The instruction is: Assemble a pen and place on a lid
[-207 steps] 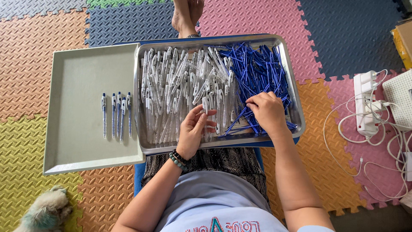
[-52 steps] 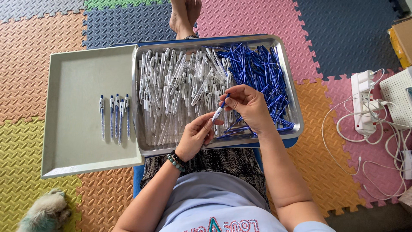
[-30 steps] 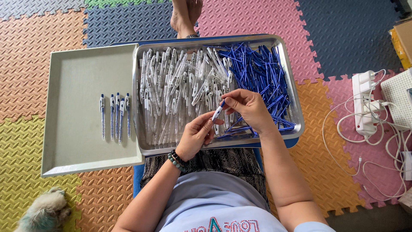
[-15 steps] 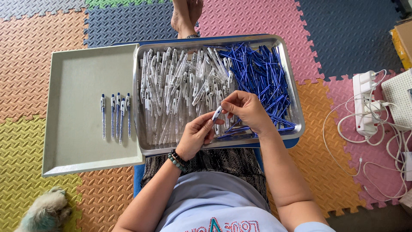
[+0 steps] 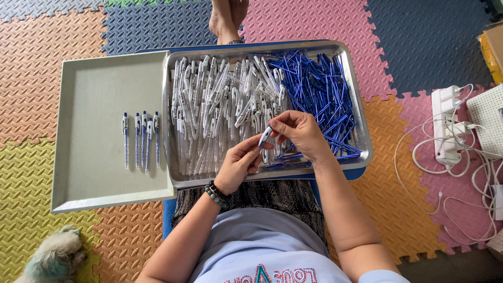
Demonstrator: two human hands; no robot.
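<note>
- Head view: a floor of coloured foam mats (image 5: 63,47) carries a steel tray (image 5: 361,131) holding clear barrels (image 5: 220,105) and blue refills (image 5: 319,84).
- Both the left hand (image 5: 238,165) and the right hand (image 5: 298,133) are closed on one pen (image 5: 265,136), held above the tray.
- To do it well, I think the parts must stay in one straight line, pushed gently.
- Finished pens (image 5: 141,139) lie in the grey tray (image 5: 94,84).

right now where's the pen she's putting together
In the head view, the pen is pinched between both hands, left hand and right hand, just above the near edge of the steel tray.
</note>
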